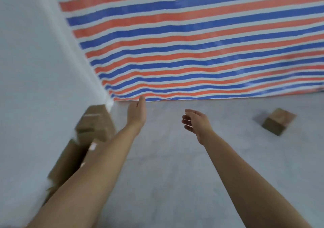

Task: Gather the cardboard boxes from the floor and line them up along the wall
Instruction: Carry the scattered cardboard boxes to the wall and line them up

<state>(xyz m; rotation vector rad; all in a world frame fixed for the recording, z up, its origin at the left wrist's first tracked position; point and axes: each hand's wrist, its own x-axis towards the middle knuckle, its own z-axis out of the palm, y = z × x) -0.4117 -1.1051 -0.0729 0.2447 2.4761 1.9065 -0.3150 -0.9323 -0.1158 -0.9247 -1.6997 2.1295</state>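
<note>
Head view shows both hands empty, fingers spread: left hand (137, 113) just beside the blurred row of brown cardboard boxes (94, 122) along the white wall (35, 70); one stray brown cardboard box (277, 121) lies well right of the right hand (196, 122). A careless left-arm swing could knock the row askew.

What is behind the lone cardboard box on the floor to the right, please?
Behind the lone cardboard box there is bare grey floor, then the red, white and blue striped tarp hanging down to it. The floor directly under the box is hidden.
</note>
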